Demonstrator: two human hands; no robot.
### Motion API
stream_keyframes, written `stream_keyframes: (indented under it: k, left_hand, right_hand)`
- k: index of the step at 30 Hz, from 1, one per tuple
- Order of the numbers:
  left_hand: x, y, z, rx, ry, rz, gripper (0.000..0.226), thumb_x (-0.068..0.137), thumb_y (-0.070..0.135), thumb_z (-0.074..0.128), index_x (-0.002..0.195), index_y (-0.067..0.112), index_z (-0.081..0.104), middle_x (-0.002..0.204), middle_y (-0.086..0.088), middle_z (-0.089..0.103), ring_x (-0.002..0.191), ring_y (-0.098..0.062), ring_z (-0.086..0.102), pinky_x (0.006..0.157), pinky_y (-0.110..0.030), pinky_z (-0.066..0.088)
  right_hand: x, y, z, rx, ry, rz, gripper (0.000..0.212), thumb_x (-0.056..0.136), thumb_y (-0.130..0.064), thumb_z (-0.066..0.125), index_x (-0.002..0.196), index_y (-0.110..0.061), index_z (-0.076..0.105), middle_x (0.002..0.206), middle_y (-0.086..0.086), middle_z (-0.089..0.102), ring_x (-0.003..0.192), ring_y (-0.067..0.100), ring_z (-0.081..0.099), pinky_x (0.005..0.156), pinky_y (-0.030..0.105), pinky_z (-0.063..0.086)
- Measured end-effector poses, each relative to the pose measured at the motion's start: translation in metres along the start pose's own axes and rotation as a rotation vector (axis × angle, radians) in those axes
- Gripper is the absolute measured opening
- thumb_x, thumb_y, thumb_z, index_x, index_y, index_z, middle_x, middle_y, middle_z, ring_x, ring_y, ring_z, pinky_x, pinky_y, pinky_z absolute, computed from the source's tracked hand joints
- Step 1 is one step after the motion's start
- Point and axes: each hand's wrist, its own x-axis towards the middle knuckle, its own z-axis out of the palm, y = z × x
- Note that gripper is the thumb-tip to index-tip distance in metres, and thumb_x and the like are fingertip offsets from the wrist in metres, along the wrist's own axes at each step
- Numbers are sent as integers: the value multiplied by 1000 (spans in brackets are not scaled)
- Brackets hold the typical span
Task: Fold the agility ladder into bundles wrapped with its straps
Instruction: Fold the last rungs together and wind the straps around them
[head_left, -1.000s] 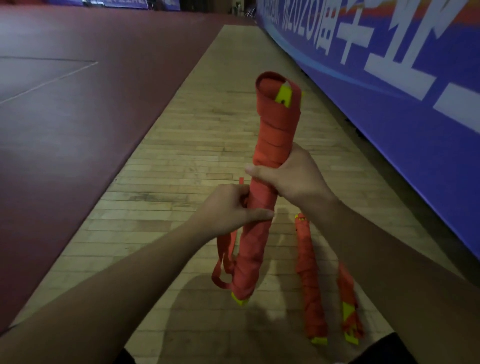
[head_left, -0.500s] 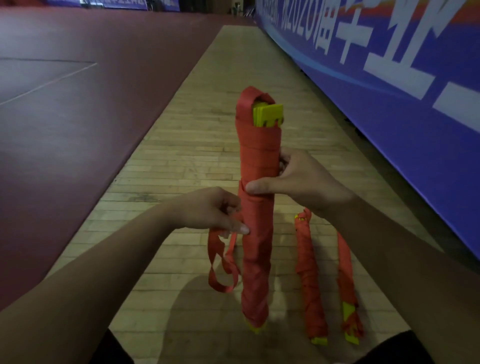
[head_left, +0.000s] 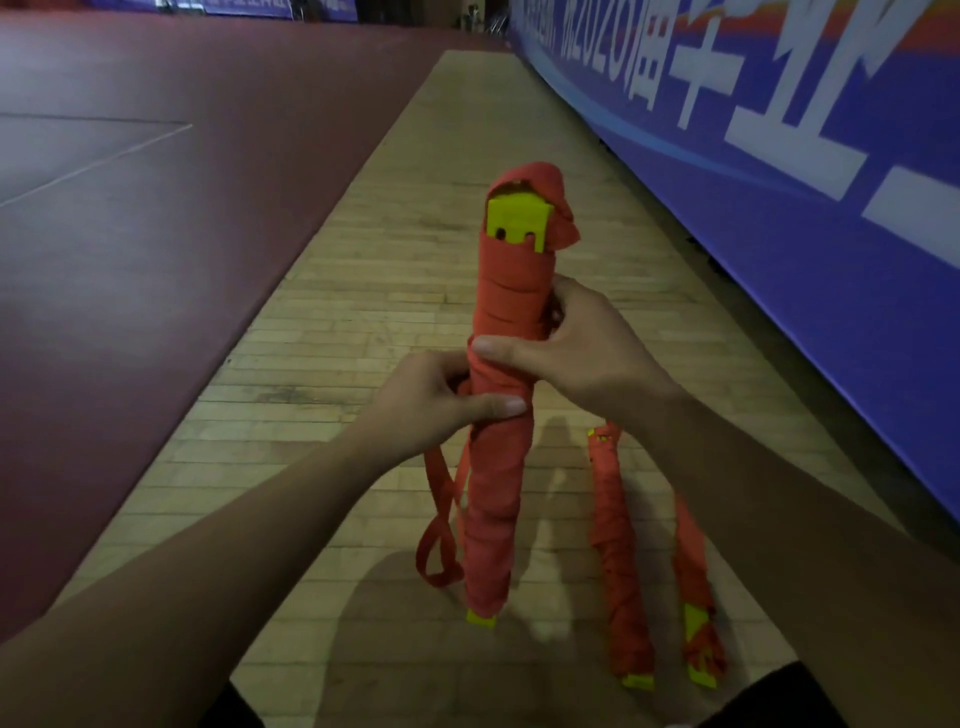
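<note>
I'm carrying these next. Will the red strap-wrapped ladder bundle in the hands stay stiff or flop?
Probably stiff: the red strap-wrapped ladder bundle stands straight above and below the left hand and right hand, yellow plastic rungs showing at its top. Its loose red strap loop hangs limp, so likely dangles.

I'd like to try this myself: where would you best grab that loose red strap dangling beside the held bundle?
Probably near its top, just under the left hand, coming from the left: the strap hangs free there, clear of the bundle, while its lower end curls into a loop.
</note>
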Motion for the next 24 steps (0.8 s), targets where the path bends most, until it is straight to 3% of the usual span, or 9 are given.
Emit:
stream_keyframes:
  k: [3,5,9,11,13,17,20,24]
  left_hand:
    - [-1,2,-8,-137,-9,-8,27,71,41,77,86,20,74,73,-5,69,63,-10,57,60,-24,46]
    - [1,4,-15,-252,9,0,17,76,35,75,83,20,73,71,1,66,63,-10,54,60,-22,43]
    - [5,8,-22,-433,-13,39,16,86,34,73,76,22,72,60,8,58,57,-9,46,64,-29,36]
    - [6,8,-24,-513,-18,58,18,90,33,69,77,21,71,59,8,55,55,-9,43,64,-29,32]
    - [7,8,-30,-508,-22,75,20,92,32,66,77,20,71,60,5,55,55,-10,44,63,-28,34]
    - [7,10,-50,-245,-69,9,29,89,41,67,88,12,72,75,-8,69,55,-15,56,58,-28,47]
    - [6,7,-65,-97,-87,-116,54,79,52,69,100,3,73,88,-12,77,54,-19,56,57,-29,48]
    - [4,3,-60,-157,14,-169,48,80,45,71,101,2,74,91,-13,77,58,-17,53,58,-25,46]
  right_hand:
    - [2,15,-13,280,-168,27,50,75,-33,83,118,-15,64,112,6,73,106,21,70,99,50,53]
    - [1,29,-18,427,-330,103,52,78,-30,80,124,-13,63,122,10,70,114,24,66,106,49,48]
    - [-9,50,-10,589,-673,288,47,90,-29,65,127,0,59,120,14,69,110,25,67,96,35,53]
    - [-12,53,-4,699,-752,313,51,88,-34,64,127,0,58,124,23,65,116,37,63,101,45,50]
    - [-12,50,0,737,-723,311,51,86,-35,63,123,-1,58,118,25,66,110,39,66,96,45,53]
    - [-8,51,4,678,-570,292,42,90,-29,60,120,-1,59,103,18,70,93,26,70,78,30,58]
    - [-3,53,4,516,-430,273,45,87,-34,71,119,-6,61,101,13,72,88,22,70,69,27,55]
    - [1,50,7,266,-295,264,56,71,-44,78,114,-13,62,102,12,74,80,19,72,62,25,54]
